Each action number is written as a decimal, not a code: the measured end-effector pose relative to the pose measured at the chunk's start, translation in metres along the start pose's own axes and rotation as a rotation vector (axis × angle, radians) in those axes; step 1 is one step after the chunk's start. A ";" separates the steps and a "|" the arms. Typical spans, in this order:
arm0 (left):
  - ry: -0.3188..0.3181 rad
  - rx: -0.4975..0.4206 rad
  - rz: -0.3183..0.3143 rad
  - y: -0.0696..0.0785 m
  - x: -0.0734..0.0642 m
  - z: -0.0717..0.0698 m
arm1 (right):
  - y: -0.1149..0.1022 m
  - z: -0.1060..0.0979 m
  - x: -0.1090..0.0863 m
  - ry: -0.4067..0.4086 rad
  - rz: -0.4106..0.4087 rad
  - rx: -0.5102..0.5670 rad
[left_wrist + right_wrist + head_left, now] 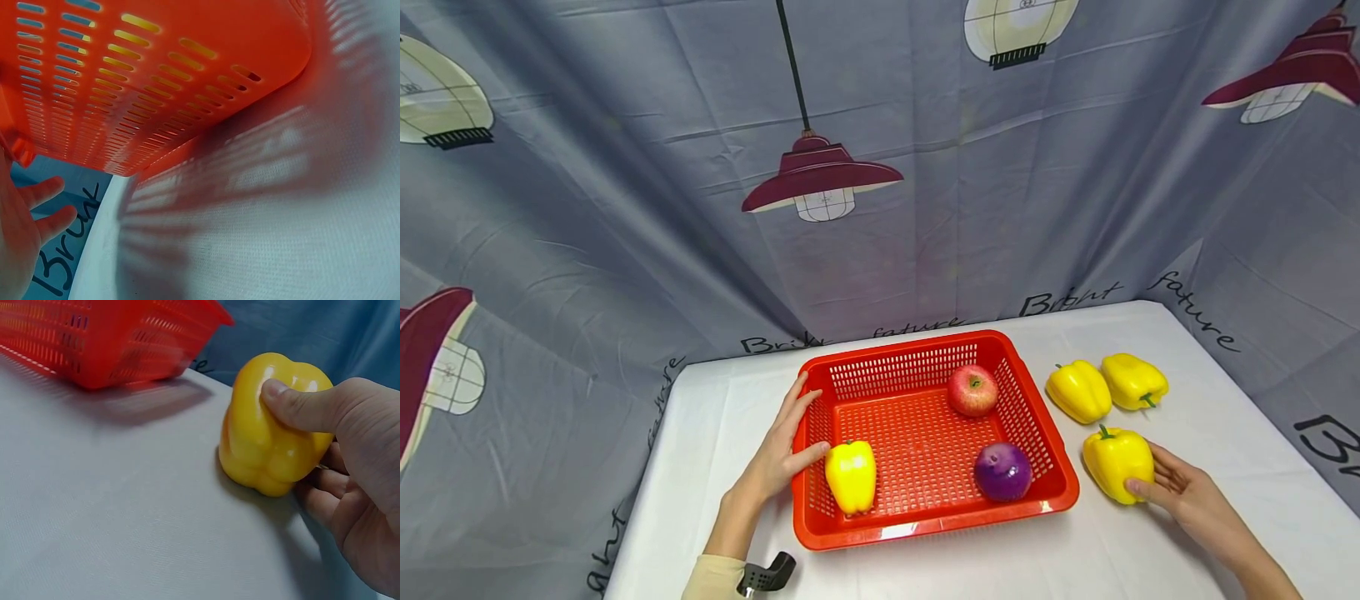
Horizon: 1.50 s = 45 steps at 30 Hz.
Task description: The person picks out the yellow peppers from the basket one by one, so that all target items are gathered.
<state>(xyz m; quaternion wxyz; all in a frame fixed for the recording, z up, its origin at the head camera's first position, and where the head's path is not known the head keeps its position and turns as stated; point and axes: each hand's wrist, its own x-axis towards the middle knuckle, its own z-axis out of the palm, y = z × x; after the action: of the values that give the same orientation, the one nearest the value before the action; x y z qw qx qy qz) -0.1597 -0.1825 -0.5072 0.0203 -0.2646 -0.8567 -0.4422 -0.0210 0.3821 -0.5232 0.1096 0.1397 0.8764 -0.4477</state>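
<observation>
My right hand [1187, 500] grips a yellow bell pepper [1117, 465] to the right of the red basket [917, 542]. The right wrist view shows the thumb pressed on the side of this bell pepper [269, 434], with the fingers round behind it. Whether it touches the table is hard to tell. My left hand [775, 457] lies along the basket's left rim, thumb over the edge and fingers straight. Inside the basket are another yellow bell pepper [851, 477] at the left, a red apple [973, 391] at the back right and a purple onion-like vegetable [1002, 472] at the front right.
Two more yellow bell peppers, one nearer the basket [1078, 392] and one farther right [1133, 382], lie on the white table [1195, 400] behind my right hand. A grey curtain [700, 208] printed with lamps hangs behind the table. A black strap [767, 575] circles my left wrist.
</observation>
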 end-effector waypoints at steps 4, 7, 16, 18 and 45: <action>0.000 0.000 0.007 0.000 0.001 0.001 | 0.002 0.005 0.000 0.051 -0.067 0.008; -0.004 0.003 0.014 0.000 0.001 0.001 | 0.004 0.010 -0.001 0.088 -0.126 0.021; -0.010 0.024 0.025 -0.001 0.002 -0.001 | 0.009 0.015 -0.001 0.111 -0.272 0.114; -0.011 0.021 0.022 -0.001 0.002 -0.002 | 0.009 0.015 -0.001 0.107 -0.278 0.116; -0.010 0.034 0.051 -0.002 -0.001 -0.001 | -0.002 -0.006 -0.016 0.251 -0.389 -0.051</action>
<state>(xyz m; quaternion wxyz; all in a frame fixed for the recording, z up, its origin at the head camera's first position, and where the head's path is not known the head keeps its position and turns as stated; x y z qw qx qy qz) -0.1600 -0.1844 -0.5083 0.0317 -0.2883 -0.8573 -0.4254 -0.0072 0.3835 -0.5137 -0.0851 0.0200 0.9046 -0.4172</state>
